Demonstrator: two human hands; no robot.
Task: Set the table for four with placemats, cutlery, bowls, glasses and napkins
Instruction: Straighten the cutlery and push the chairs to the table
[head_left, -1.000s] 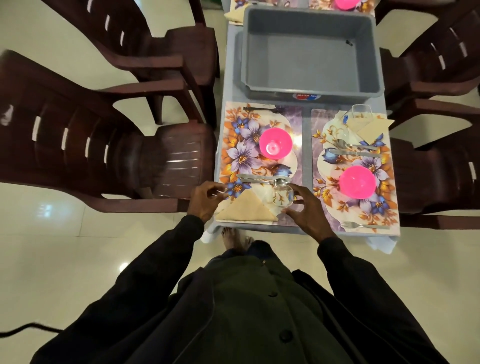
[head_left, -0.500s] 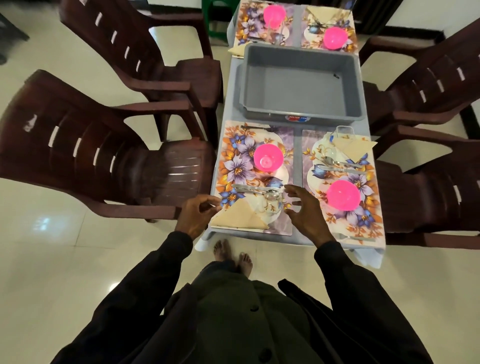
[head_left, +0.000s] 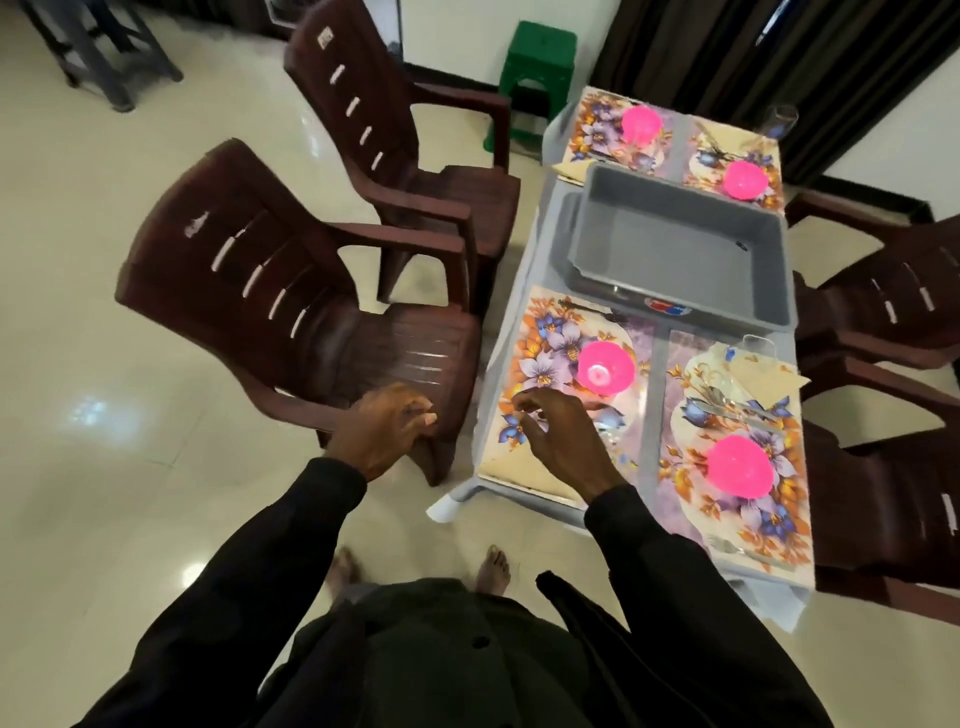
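L hand (head_left: 382, 428) has moved off the table (head_left: 656, 374), over a ribbed plastic chair (head_left: 291, 291), fingers loose. R hand (head_left: 558, 441) hovers over the flowery mat (head_left: 545, 343), fingers half-curled, empty.

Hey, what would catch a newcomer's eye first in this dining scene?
Four bright pink plastic bowls glow first, one on each flowered placemat at the table's near and far ends. Between them sits a big grey plastic tub, and dark brown plastic armchairs flank the table on both sides.
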